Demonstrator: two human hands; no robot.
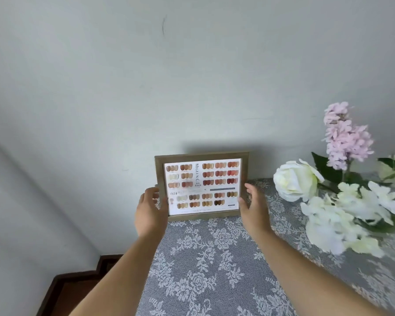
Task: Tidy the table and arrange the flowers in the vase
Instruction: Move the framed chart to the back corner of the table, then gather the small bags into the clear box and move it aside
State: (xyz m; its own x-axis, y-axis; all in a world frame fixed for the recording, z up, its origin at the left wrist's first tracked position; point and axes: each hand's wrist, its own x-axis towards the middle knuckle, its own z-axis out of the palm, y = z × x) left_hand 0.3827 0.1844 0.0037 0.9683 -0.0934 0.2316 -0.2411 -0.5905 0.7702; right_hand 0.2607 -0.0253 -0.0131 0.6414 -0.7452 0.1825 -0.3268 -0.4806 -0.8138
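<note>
Head view looks down over your two bare forearms to a table draped in grey lace with white rose patterns. At its far left corner a wooden picture frame stands upright against the pale wall, its bottom edge on the cloth, showing a chart of nail colour swatches. Your left hand is on the frame's left edge — thumb across the front, fingers curled round behind, a loose grasp. Your right hand is open beside the frame's right edge, fingers spread and slightly bent; from here you cannot tell whether the fingertips touch the wood or sit just off it. To the right, well apart from the frame, the flowers lean in from the frame's right side: a large white rose nearest your right hand, a tall pink spray behind it, and a cluster of white blooms lower down. No vase shows — the stems run out of view. Dark wood floor is visible at lower left.
</note>
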